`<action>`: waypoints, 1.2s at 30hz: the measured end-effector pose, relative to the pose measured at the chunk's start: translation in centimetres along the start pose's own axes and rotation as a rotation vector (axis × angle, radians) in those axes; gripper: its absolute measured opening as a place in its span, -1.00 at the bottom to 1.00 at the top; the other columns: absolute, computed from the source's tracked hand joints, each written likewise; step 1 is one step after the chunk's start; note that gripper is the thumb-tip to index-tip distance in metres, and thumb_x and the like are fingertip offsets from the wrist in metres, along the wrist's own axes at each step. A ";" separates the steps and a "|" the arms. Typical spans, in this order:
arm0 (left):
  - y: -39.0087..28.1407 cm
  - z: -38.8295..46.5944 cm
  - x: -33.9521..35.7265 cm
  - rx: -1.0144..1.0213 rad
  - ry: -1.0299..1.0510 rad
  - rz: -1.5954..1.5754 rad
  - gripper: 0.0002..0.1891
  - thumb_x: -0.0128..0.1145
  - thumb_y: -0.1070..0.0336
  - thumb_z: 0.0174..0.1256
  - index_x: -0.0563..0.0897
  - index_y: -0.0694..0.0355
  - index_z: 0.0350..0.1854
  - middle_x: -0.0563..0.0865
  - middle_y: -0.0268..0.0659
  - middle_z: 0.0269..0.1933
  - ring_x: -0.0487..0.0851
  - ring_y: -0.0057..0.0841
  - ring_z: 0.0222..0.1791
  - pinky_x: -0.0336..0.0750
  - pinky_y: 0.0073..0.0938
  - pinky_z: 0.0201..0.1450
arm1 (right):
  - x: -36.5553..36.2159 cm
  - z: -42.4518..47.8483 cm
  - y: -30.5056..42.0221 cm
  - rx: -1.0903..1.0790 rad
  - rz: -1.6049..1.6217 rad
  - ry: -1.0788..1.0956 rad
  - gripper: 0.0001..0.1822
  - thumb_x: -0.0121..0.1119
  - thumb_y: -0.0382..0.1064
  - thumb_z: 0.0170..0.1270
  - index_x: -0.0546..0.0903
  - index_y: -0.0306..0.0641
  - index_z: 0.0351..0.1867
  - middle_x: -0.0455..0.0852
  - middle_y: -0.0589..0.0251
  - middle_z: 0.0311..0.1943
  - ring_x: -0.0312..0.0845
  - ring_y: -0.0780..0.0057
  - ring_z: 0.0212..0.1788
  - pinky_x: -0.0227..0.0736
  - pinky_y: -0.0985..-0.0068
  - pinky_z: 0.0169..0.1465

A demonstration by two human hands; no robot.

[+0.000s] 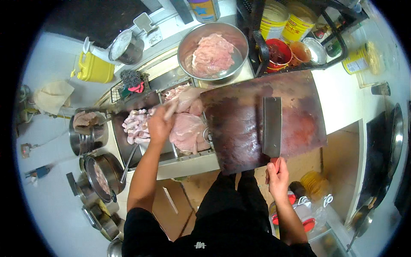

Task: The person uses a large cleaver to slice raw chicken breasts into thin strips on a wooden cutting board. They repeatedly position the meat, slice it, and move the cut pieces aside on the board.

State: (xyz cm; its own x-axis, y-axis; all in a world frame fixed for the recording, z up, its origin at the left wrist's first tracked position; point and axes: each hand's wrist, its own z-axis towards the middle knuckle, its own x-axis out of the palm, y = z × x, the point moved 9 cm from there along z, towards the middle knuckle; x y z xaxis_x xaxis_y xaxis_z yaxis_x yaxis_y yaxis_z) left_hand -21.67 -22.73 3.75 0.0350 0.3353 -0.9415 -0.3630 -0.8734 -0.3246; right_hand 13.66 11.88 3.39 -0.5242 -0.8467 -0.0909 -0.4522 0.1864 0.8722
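My left hand (160,126) is over the sink at the left, its fingers around the narrow end of a raw chicken piece (188,99); both are blurred. Under and beside it lie flat raw chicken meat (188,131) and a pile of small pale chicken pieces with bone (136,125). My right hand (278,180) grips the red handle of a cleaver (272,127). Its broad blade is over the dark, wet, stained cutting board (237,128); whether it touches the board I cannot tell.
Behind the sink stands a steel bowl (237,35) holding raw meat. A black rack (265,54) with yellow tins (297,27) rises behind the board. Stacked pots (110,163) line the left side, near a yellow jug (98,69). A wok (397,138) is at far right.
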 end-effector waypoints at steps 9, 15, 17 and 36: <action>-11.9 -6.7 7.8 -0.681 0.377 -1.300 -0.75 0.38 0.32 0.62 0.69 0.18 0.21 0.86 -0.30 0.05 0.81 -0.55 -0.05 0.70 -0.46 0.00 | -1.8 0.1 -3.5 0.106 0.115 0.036 -0.82 0.20 -0.20 0.77 0.47 -0.13 -0.07 0.48 0.43 -0.45 0.39 0.67 -0.51 0.33 0.60 -0.50; -20.2 -13.8 16.3 -0.986 0.422 -1.647 -0.68 0.35 0.34 0.64 0.60 0.16 0.31 0.81 -0.22 0.28 0.83 -0.33 0.26 0.80 -0.18 0.24 | -4.7 0.1 -3.2 0.089 0.194 0.007 -0.83 0.28 -0.21 0.72 0.55 -0.21 0.04 0.50 0.48 -0.46 0.38 0.71 -0.52 0.37 0.59 -0.47; -20.0 -14.9 16.8 -0.968 0.372 -1.508 -0.67 0.38 0.32 0.62 0.61 0.16 0.30 0.80 -0.21 0.28 0.82 -0.34 0.25 0.80 -0.17 0.24 | -5.8 0.3 -3.9 0.118 0.190 0.032 -0.83 0.28 -0.21 0.72 0.55 -0.22 0.04 0.51 0.46 -0.47 0.40 0.70 -0.53 0.38 0.56 -0.47; -27.0 -13.2 6.3 0.338 -0.054 -0.279 -0.56 0.52 0.39 0.33 0.71 0.22 0.23 0.75 0.00 0.15 0.70 0.04 0.16 0.55 -0.01 0.31 | -11.5 3.3 -8.1 0.274 0.234 0.150 -0.83 0.20 -0.15 0.77 0.56 -0.18 0.07 0.55 0.41 -0.45 0.41 0.66 -0.56 0.32 0.57 -0.49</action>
State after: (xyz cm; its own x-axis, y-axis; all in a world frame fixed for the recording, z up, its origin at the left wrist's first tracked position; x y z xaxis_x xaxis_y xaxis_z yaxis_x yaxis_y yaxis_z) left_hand 0.70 -1.66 5.35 0.1295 0.5676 -0.8131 -0.6311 -0.5853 -0.5091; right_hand 20.99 21.72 -4.20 -0.5339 -0.8251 0.1848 -0.5193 0.4925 0.6984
